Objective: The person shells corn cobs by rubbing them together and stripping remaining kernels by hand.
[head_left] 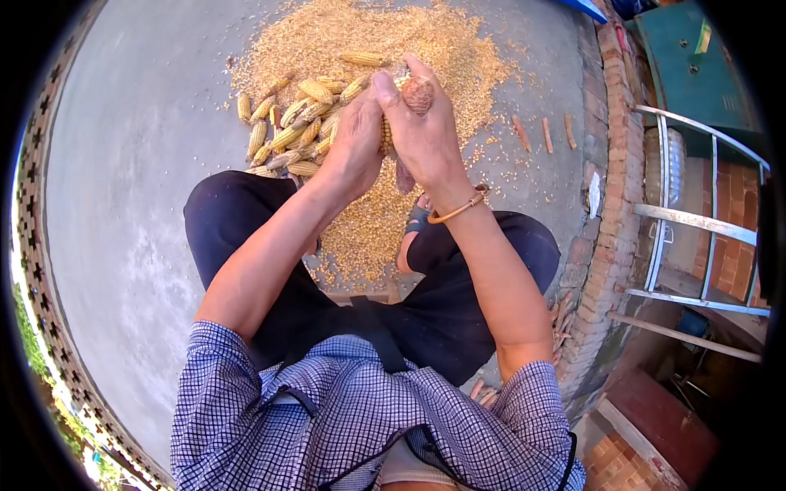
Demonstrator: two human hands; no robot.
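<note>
Reddish and rough, a blunt cob end (pixel 417 96) pokes out between the thumb and fingers of my right hand (pixel 426 139), which is wrapped firmly around it. My left hand (pixel 356 143) presses close against the right, and yellow corn (pixel 386 135) shows in the gap between them; whether I grip one cob or two, I cannot tell. Both hands hold it above loose kernels (pixel 368 229), which spread over the grey floor (pixel 139 164) between my legs and beyond. Kernel-covered cobs (pixel 295 135) lie heaped just beside my left hand, while three bare cobs (pixel 547 135) rest apart on the right.
</note>
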